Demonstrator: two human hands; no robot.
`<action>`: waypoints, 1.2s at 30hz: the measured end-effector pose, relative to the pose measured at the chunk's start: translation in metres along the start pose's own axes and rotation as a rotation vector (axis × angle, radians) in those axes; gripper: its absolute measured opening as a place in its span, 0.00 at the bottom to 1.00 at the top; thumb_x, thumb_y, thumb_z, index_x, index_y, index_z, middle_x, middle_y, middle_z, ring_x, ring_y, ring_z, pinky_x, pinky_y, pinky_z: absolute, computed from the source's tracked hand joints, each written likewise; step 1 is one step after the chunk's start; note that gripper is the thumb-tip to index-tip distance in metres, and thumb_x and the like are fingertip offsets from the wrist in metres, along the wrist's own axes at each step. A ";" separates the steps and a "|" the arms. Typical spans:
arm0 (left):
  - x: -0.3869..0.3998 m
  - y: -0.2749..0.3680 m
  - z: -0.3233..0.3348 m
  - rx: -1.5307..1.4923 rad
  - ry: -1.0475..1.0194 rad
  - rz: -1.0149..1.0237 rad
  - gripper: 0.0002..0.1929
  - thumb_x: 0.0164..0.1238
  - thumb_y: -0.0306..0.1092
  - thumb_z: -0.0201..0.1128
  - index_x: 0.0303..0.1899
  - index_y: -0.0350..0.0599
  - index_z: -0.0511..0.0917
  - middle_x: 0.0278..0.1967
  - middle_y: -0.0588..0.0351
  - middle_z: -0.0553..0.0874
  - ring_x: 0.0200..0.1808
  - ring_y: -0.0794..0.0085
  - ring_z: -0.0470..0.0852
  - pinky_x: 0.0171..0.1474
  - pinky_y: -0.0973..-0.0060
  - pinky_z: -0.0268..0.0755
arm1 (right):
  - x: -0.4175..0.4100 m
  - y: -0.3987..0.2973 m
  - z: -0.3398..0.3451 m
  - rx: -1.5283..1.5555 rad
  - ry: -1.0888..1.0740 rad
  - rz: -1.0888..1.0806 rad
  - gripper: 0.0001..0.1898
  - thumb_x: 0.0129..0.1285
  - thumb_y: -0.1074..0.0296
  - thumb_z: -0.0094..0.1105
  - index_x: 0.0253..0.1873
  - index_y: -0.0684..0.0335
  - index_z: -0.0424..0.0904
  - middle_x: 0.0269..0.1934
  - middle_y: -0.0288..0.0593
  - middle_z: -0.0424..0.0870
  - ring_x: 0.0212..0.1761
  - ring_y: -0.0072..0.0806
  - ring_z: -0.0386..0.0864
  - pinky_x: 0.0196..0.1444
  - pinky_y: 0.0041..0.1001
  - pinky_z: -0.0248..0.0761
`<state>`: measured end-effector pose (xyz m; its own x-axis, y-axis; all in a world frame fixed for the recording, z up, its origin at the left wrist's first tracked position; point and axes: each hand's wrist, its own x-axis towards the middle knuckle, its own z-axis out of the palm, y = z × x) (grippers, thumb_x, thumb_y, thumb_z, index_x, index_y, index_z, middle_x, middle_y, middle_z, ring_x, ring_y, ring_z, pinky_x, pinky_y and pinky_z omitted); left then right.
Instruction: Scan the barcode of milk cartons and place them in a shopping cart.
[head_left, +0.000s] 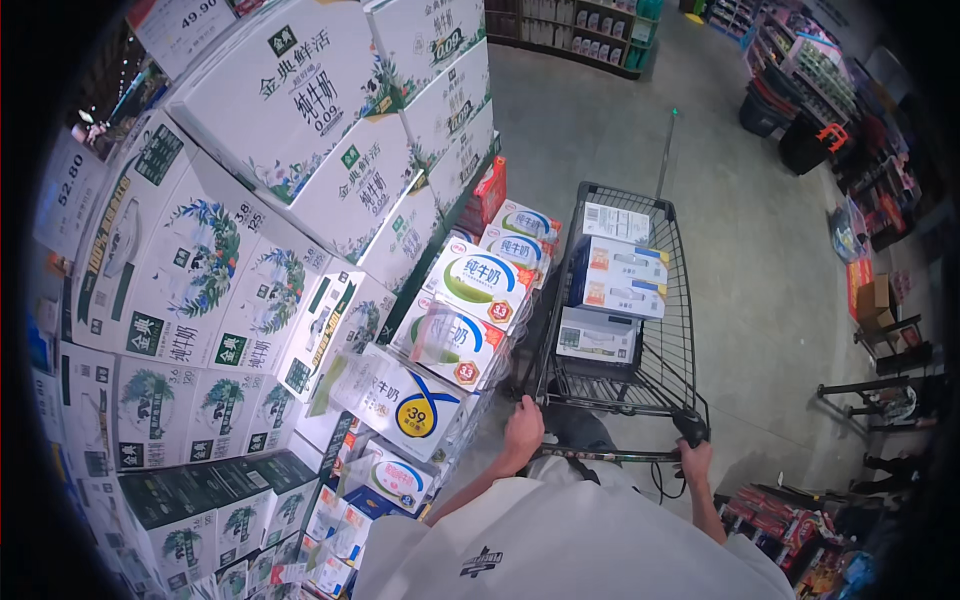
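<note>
A dark wire shopping cart (688, 330) stands in front of me. My left hand (525, 429) is closed around the left end of the cart's frame, beside the handlebar (615, 454). My right hand (694, 459) grips the right end, just below a black rounded fitting (688, 424). Inside the basket lie a white carton (616, 223) at the far end, blue-and-white milk cartons (622, 276) in the middle and another white carton (597, 334) nearer me. The fingers of both hands are partly hidden.
Close on my left, white milk cartons (300, 90) are stacked high. Milk packs (480, 281) fill a wire rack beside the cart. Grey floor (750, 300) stretches ahead and right. Black bins (806, 142) and a shelf unit (600, 37) stand farther off; packaged goods (772, 517) lie at lower right.
</note>
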<state>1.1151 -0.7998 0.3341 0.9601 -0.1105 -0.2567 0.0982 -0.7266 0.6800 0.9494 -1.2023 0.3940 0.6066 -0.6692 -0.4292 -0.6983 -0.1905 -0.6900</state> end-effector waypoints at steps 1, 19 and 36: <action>0.000 0.001 -0.001 -0.012 0.017 0.015 0.11 0.87 0.36 0.55 0.53 0.36 0.69 0.47 0.26 0.86 0.45 0.24 0.88 0.48 0.34 0.82 | 0.000 0.005 0.001 0.022 0.012 -0.016 0.16 0.67 0.66 0.69 0.40 0.79 0.88 0.30 0.53 0.92 0.25 0.36 0.91 0.24 0.35 0.87; 0.112 0.085 0.018 -0.012 0.063 0.002 0.15 0.87 0.40 0.58 0.45 0.35 0.79 0.42 0.30 0.89 0.47 0.28 0.88 0.48 0.37 0.80 | 0.099 -0.041 -0.017 0.166 0.081 -0.017 0.15 0.71 0.62 0.70 0.47 0.72 0.88 0.30 0.50 0.92 0.24 0.33 0.89 0.23 0.32 0.83; 0.296 0.212 0.067 0.111 0.093 -0.050 0.18 0.89 0.46 0.56 0.46 0.37 0.80 0.38 0.27 0.90 0.43 0.26 0.88 0.47 0.34 0.79 | 0.311 -0.159 -0.061 0.100 0.040 0.003 0.17 0.68 0.64 0.73 0.48 0.77 0.88 0.32 0.51 0.93 0.28 0.36 0.93 0.25 0.34 0.88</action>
<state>1.4026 -1.0321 0.3561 0.9754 -0.0126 -0.2201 0.1220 -0.8008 0.5864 1.2259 -1.4241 0.4061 0.5871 -0.6985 -0.4091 -0.6577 -0.1169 -0.7442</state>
